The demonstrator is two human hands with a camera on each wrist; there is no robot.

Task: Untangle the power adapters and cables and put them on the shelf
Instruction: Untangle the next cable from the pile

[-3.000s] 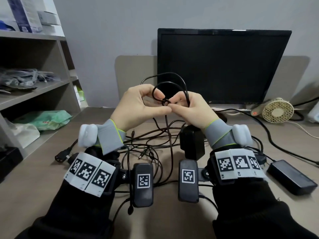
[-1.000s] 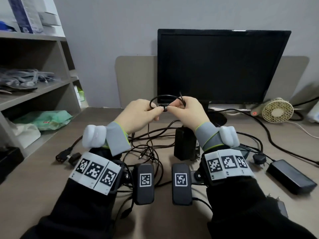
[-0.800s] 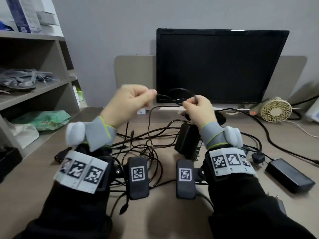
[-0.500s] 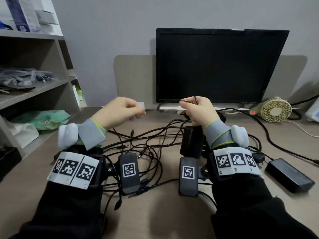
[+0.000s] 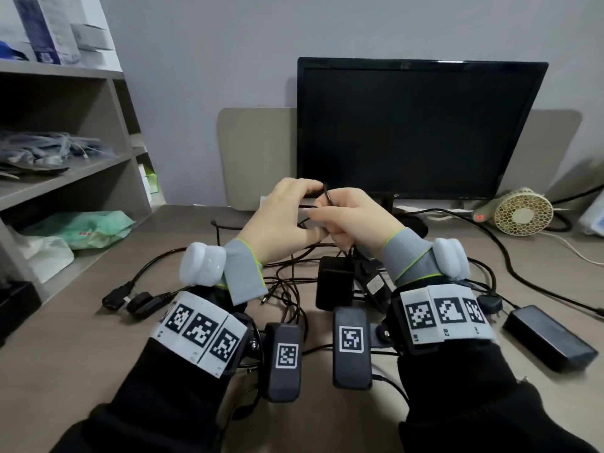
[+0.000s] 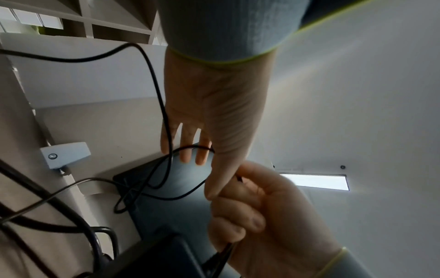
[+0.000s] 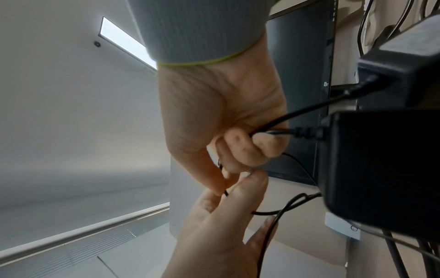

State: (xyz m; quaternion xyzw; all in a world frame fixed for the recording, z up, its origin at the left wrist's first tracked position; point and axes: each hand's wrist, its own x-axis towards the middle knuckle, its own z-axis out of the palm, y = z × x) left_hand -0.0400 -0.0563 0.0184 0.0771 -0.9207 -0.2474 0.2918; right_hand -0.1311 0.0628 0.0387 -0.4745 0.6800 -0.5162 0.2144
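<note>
Both hands meet in front of the monitor, above a tangle of black cables (image 5: 287, 289) on the desk. My left hand (image 5: 313, 194) pinches a thin black cable (image 5: 328, 199) with thumb and forefinger. My right hand (image 5: 323, 212) grips the same cable, its fingers curled round it (image 7: 238, 150). From that fist the cable (image 7: 307, 111) runs to a black power adapter (image 5: 335, 286) just below my right wrist. Whether the adapter rests on the desk I cannot tell. In the left wrist view the cable (image 6: 166, 112) loops past my left hand (image 6: 202, 169). The grey shelf (image 5: 65, 178) stands at the left.
A second black adapter (image 5: 549, 338) lies at the right on the desk, beside a plug (image 5: 488, 304). Two connectors (image 5: 130, 299) lie at the left. A monitor (image 5: 418, 125) and small fan (image 5: 523, 212) stand behind. Bags fill the shelf levels.
The loop held up earlier has been pulled small. Half a second ago my hands were apart with the left off to the left; now they have come together on the cable.
</note>
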